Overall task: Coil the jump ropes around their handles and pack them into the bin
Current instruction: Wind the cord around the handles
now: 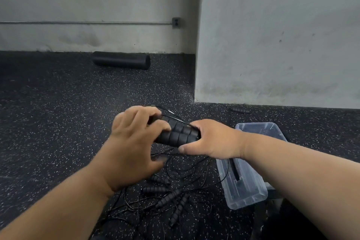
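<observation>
Two black ribbed jump rope handles (178, 133) lie side by side, held above the floor between both hands. My left hand (134, 142) grips their left end, fingers curled over the top. My right hand (212, 139) grips their right end, with a thin black cord (175, 116) running over the handles to its fingers. More black handles (167, 198) and tangled thin cords (187, 167) lie on the floor below. A clear plastic bin (243, 189) sits on the floor to the right, partly under my right forearm, with a dark item inside.
The floor is black speckled rubber. A black foam roller (121, 60) lies by the far wall. A lone black handle (240, 110) rests near the base of the grey wall corner on the right. An outlet box (176, 23) is on the back wall.
</observation>
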Demonstrator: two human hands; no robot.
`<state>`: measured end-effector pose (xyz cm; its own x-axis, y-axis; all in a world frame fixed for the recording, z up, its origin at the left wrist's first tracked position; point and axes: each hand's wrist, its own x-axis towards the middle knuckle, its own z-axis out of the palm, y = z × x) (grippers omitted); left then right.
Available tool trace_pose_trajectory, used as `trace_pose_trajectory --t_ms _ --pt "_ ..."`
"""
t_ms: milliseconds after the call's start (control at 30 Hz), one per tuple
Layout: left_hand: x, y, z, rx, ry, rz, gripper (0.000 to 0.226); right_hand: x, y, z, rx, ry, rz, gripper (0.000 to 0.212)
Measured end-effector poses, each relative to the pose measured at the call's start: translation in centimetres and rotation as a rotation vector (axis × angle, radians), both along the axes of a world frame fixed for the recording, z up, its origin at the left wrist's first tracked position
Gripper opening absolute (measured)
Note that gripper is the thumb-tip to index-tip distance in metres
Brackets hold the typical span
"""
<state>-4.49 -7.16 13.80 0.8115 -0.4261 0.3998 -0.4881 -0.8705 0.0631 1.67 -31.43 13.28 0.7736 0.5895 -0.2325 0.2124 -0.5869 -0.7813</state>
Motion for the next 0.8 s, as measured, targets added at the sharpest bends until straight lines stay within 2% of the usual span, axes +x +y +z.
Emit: trace_pose_trajectory --t_ms 133,233,300,367,433,567,667,733,800 --pt "0.3 -0.3 -1.4 -0.148 0.058 -0.007 0.075 -0.8 0.3 0.4 -0.093 -0.032 0.119 0.034" --pt "0.1 -0.6 -0.7 -0.187 0.268 0.054 0.091 -0.9 -0.3 1.0 -0.15 -0.073 0.157 0.035" --pt "-0.1 -1.4 -0.5 -0.143 0.363 0.099 0.078 -0.8 -0.6 1.2 -0.206 -0.113 0.196 0.036" --pt "-0.1 -1.9 -0.6 -0.085 0.401 0.107 0.045 -0.9 -0.9 1.5 -0.259 -0.181 0.218 0.04" --pt "0.0 -1.8 -0.5 -0.083 0.426 0.118 0.026 -0.9 -1.1 1.8 -0.246 -0.228 0.209 0.042" --pt "0.0 -1.8 -0.4 -0.245 0.482 0.129 0.021 0.3 -1.9 2.3 0.003 -0.109 0.164 0.038" --pt "0.0 -1.6 -0.7 -0.424 0.475 0.171 0.022 1.2 -2.2 1.0 0.227 -0.013 0.114 0.054" --pt "0.0 -1.3 -0.5 -0.601 0.609 0.12 0.017 1.5 -2.1 -0.1 0.384 0.191 0.055 0.051" --pt "-0.2 -1.2 0.3 -0.646 0.692 0.031 0.015 1.8 -2.0 -0.7 0.53 0.411 -0.036 0.04"
